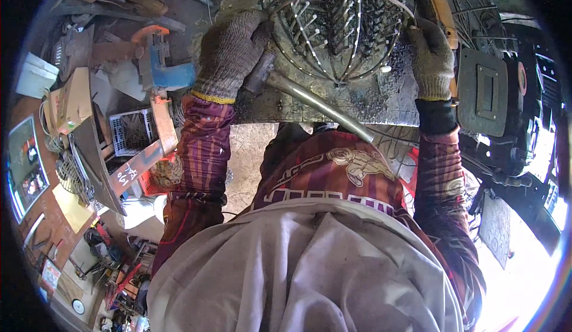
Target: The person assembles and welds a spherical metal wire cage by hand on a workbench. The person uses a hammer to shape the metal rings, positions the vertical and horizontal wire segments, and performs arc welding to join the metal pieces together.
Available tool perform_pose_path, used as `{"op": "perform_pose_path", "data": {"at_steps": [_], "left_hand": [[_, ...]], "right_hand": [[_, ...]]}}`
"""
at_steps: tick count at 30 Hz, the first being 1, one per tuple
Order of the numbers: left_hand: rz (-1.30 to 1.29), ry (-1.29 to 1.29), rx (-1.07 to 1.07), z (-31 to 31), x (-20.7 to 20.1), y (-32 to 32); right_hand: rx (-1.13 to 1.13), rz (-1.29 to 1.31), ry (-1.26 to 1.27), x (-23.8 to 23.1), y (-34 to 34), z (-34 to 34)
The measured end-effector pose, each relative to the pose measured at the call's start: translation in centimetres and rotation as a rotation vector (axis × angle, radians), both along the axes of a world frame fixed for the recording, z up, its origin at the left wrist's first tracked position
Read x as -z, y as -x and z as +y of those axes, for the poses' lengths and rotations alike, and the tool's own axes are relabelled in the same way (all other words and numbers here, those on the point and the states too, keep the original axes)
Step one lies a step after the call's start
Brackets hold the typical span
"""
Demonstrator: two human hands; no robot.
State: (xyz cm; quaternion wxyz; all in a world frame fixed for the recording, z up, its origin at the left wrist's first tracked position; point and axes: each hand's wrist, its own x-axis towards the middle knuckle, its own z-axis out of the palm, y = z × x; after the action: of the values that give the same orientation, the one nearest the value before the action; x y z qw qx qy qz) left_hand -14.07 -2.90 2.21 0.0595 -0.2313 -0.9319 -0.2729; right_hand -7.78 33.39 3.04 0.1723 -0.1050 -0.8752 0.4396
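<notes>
The step in hand appears to be steadying and aligning a round wire frame (357,34), which sits over the table (390,102) at the upper centre of the frame, its curved wires meeting at the lower middle of the bowl shape. The left hand (232,52), in a knitted glove, is curled closed at the left end of the curved rim, with most of its fingertips hidden from view; the right hand (432,58), gloved too, is closed around the rim's opposite end, though how tightly it grips cannot be told. With the hands set on opposite sides like this, the work probably goes best if both press or lift by the same amount, since uneven force could twist the thin wires or pull the round rim out of shape. Dark rods (326,17) show through the wires at the upper centre, and they could well snag the frame, so a slow, level movement seems wiser than a quick tug. The hammer (322,105) lies slantwise just below the frame, its head right beside the left hand's glove; giving its handle clearance would likely guard against a knock. An orange bar (440,7) at the upper right, near the right hand, calls for similar care.
</notes>
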Motion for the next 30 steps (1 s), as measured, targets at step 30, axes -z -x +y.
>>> {"op": "perform_pose_path", "data": {"at_steps": [30], "left_hand": [[-0.021, -0.111, 0.045, 0.0, 0.5, 0.3]], "right_hand": [[-0.041, -0.009, 0.018, 1.4, -0.4, 0.2]]}}
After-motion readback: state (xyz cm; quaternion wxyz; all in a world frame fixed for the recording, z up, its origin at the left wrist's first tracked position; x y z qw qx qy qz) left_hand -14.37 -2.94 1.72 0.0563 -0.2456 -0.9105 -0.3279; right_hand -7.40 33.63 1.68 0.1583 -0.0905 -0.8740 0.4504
